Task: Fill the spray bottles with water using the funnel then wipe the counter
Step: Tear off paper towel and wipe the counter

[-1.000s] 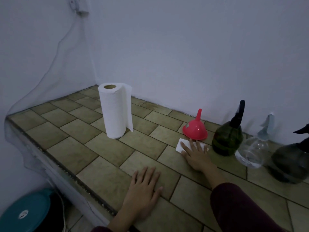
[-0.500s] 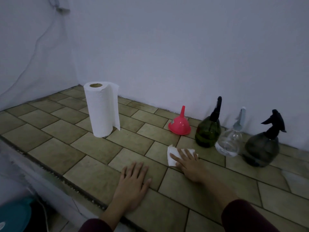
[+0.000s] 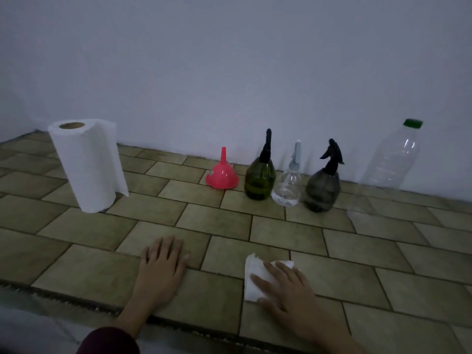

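Paper towel roll (image 3: 88, 164): stands upright at the far left of the counter, a loose sheet hanging down its right side.
Counter (image 3: 383, 251): olive-brown tiles laid like bricks, running back to a pale wall; its front edge crosses the lower left.
Left hand (image 3: 161, 267): lies flat, palm down, on the tiles near the front edge, fingers straight and slightly spread, holding nothing. A dark red sleeve (image 3: 109, 341) covers the forearm at the bottom of the view.
Funnel (image 3: 222, 173): pink, set upside down with the wide mouth on the tiles and the spout pointing up, near the wall, just left of the bottles.
Green spray bottle (image 3: 260, 178): upright just right of the funnel, black spray head on.
Folded paper towel (image 3: 252, 277): white, lying on the counter near the front, well apart from the bottles.
Right hand (image 3: 288, 287): presses down on the folded paper towel with straight, spread fingers, palm down; the towel shows to the left of and beyond the fingers.
Clear spray bottle (image 3: 287, 189): upright between the green and grey ones, pale spray head on, close beside both.
Grey spray bottle (image 3: 323, 189): smoky and dark, upright, black trigger head on.
Plastic bottle (image 3: 390, 159): large, clear, with a green cap, standing by the wall at the right, apart from the spray bottles.
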